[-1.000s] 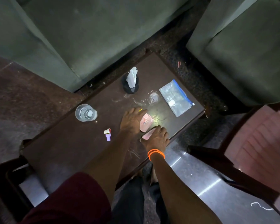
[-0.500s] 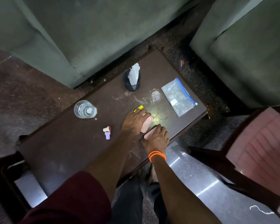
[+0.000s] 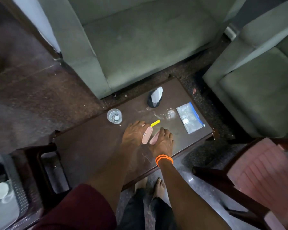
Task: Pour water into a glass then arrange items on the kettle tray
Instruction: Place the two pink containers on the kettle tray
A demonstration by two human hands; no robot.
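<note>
**Both your hands on pink packets at the table's near middle**

Your left hand (image 3: 134, 132) lies palm down on the dark brown table (image 3: 90, 146), its fingers curled over one pink packet (image 3: 147, 135), which pokes out from under the thumb side and tilts up off the surface. Your right hand (image 3: 162, 142), the one with the orange bracelet (image 3: 164, 159) at the wrist, grips a second pink packet (image 3: 155, 138) just beside the first; the two packets nearly touch at their lower ends, and whether they actually meet you cannot tell from here. A small yellow sachet (image 3: 155, 123) lies on the table just beyond your left fingertips, between your two hands and the wet patch.

The glass (image 3: 114, 116) stands upright with water in it, near your left hand, up and to the left of it, not touching. Farther back stands a dark cup (image 3: 153, 103) with white paper (image 3: 157, 95) stuck in it. To the right, well apart from your right hand, a clear zip bag (image 3: 189, 117) with a blue strip lies flat near the table's right end. A smear of water (image 3: 166, 115) shines between the cup and the bag.

Green sofas (image 3: 140, 40) stand beyond the table, a pink-seated chair (image 3: 259, 176) to your right, and a tray (image 3: 22, 195) with a white round thing (image 3: 0, 190) at the lower left, blurred.
</note>
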